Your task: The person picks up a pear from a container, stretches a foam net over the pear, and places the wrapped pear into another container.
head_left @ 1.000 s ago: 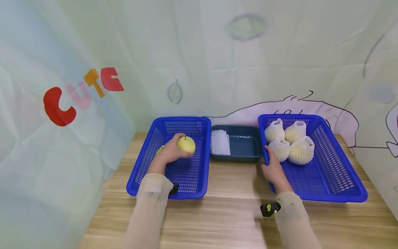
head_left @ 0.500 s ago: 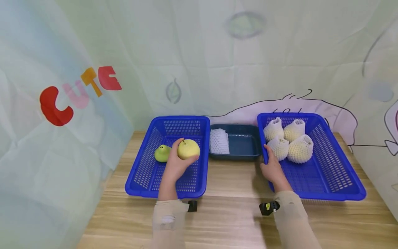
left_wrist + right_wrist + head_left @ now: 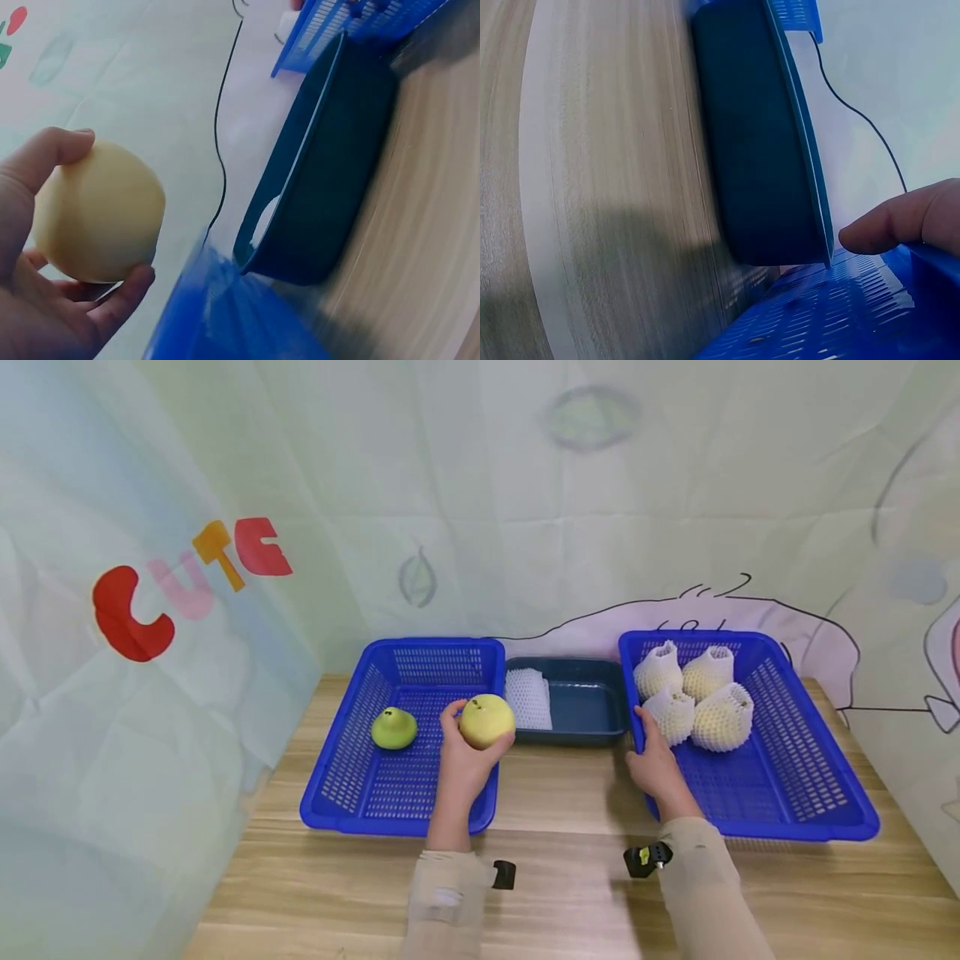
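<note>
My left hand holds a round yellow pear, fingers and thumb curled about its sides. It is over the right rim of the left blue basket. The left wrist view shows the same pear from the side, raised above the basket rim. Inside that basket lies a green pear. My right hand grips the left rim of the right blue basket, where several pears in white foam nets sit towards the back left.
Between the baskets stands a dark teal tray with white foam nets stacked at its left end. All of it rests on a wooden table. A printed cloth hangs behind.
My left hand has carried the yellow pear rightward from inside the left basket to its right rim, uncovering the green pear. The right hand keeps its grip on the right basket.
</note>
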`<state>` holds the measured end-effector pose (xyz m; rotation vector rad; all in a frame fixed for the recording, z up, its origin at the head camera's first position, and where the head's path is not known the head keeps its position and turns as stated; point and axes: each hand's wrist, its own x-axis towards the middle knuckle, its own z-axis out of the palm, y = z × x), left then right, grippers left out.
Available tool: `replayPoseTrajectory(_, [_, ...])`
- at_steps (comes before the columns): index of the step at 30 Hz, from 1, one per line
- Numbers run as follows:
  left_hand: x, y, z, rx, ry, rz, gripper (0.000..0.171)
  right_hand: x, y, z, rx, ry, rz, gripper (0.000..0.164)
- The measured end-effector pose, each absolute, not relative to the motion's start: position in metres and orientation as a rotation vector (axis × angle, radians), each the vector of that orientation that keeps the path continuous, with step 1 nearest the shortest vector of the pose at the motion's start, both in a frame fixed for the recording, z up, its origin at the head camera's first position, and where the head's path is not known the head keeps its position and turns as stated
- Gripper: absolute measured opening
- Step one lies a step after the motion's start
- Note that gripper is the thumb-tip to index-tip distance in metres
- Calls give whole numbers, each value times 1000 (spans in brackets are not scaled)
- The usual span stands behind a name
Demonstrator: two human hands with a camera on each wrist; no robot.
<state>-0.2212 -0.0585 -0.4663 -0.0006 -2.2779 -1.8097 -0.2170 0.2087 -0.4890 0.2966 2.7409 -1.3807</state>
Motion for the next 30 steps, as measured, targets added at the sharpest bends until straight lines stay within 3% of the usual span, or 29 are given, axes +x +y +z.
replayPoseTrajectory(30, [-202,3,-469,-189,-2329,-1728,79,-213,206,-485,290,2748,-1400,73])
